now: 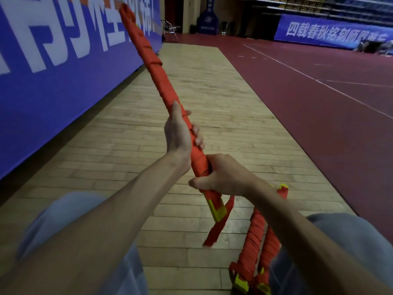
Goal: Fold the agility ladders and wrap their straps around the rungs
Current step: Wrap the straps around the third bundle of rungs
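Two hands grip one folded, red-wrapped ladder bundle [161, 81], which slants up and away from the person. The left hand [180, 133] curls around it higher up. The right hand [223, 175] closes around it just below, thumb pointing left. A loose strap end [221, 222] dangles under the right hand. Two more wrapped bundles [253, 241] lie beneath the right forearm, above the wooden floor [127, 145]. A blue banner [53, 81] stands left of the left hand.

Single head-worn wide-angle view, looking forward and down, from seated height probably. Very near left hand [178, 133] and right hand [225, 175]; wooden floor [191, 86] running ahead, blue banner [53, 71] along left; far end dim, blurred.
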Action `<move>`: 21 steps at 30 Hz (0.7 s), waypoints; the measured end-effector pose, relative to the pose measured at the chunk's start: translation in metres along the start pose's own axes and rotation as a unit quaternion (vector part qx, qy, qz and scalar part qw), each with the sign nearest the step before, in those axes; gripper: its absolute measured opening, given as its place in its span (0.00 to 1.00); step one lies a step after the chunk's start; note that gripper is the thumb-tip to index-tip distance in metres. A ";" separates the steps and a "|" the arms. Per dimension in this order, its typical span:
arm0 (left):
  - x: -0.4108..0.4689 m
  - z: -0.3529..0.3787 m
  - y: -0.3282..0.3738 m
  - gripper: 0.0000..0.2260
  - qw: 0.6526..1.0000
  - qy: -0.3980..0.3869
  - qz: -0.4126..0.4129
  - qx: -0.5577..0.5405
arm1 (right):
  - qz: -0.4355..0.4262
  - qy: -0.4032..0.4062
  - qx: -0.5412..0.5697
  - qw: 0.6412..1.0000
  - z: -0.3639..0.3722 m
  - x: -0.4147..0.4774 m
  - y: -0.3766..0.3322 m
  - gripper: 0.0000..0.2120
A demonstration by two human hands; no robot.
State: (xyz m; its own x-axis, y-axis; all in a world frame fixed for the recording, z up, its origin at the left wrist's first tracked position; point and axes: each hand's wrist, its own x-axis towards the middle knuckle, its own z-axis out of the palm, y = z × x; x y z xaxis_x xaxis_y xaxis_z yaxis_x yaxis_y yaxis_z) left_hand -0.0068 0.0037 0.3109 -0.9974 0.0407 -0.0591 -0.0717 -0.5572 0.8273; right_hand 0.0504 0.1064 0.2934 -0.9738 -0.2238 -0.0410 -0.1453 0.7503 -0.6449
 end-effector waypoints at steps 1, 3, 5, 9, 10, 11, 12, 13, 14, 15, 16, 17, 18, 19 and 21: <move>0.000 0.001 -0.001 0.19 0.999 0.012 0.022 0.025 | 0.008 0.009 -0.017 1.000 0.001 0.000 0.000 0.13; 0.000 0.004 -0.002 0.19 0.994 0.017 0.071 0.081 | 0.017 0.026 -0.037 0.999 0.004 0.001 0.001 0.13; -0.002 0.006 -0.004 0.18 0.985 0.005 0.106 0.134 | 0.015 0.037 -0.055 0.998 0.006 0.002 0.003 0.12; -0.003 0.006 -0.008 0.22 0.971 -0.013 0.108 0.215 | 0.028 0.069 -0.087 0.993 0.005 0.003 0.010 0.12; -0.002 0.005 -0.007 0.21 0.971 -0.018 0.104 0.214 | 0.032 0.071 -0.071 0.994 0.004 0.004 0.012 0.11; -0.001 0.004 -0.007 0.19 0.974 -0.022 0.101 0.204 | 0.034 0.071 -0.052 0.996 0.003 0.004 0.014 0.10; 0.000 0.003 -0.006 0.19 0.977 -0.023 0.095 0.191 | 0.034 0.071 -0.032 0.996 0.000 0.003 0.015 0.09; 0.001 0.002 -0.005 0.19 0.979 -0.019 0.088 0.181 | 0.030 0.070 -0.014 0.997 -0.003 0.002 0.016 0.08; 0.002 0.002 -0.004 0.19 0.982 -0.011 0.083 0.172 | 0.021 0.067 -0.001 0.998 -0.007 0.001 0.016 0.07; 0.002 0.001 -0.003 0.19 0.984 -0.003 0.084 0.158 | 0.007 0.058 0.003 0.998 -0.011 0.000 0.015 0.07; 0.002 0.000 -0.001 0.17 0.987 0.005 0.088 0.134 | -0.012 0.041 0.004 0.999 -0.015 -0.001 0.014 0.08; 0.004 -0.001 0.001 0.15 0.990 0.011 0.092 0.101 | -0.032 0.019 0.007 0.999 -0.017 -0.002 0.012 0.10; 0.005 -0.002 0.002 0.13 0.994 0.011 0.092 0.066 | -0.046 -0.005 0.013 0.999 -0.018 -0.004 0.011 0.13; 0.005 -0.004 0.005 0.12 0.996 -0.002 0.084 0.031 | -0.054 -0.024 0.022 0.998 -0.019 -0.006 0.010 0.15; 0.004 -0.005 0.008 0.10 0.996 -0.063 0.049 -0.043 | -0.062 -0.039 0.026 0.997 -0.022 -0.007 0.010 0.15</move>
State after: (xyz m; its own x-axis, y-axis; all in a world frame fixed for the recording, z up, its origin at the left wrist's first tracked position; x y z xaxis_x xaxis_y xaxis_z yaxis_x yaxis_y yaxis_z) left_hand -0.0115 -0.0046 0.3142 -0.9919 0.0842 0.0950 0.0206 -0.6318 0.7749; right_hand 0.0520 0.1289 0.3039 -0.9316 -0.3632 -0.0164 -0.2535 0.6811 -0.6869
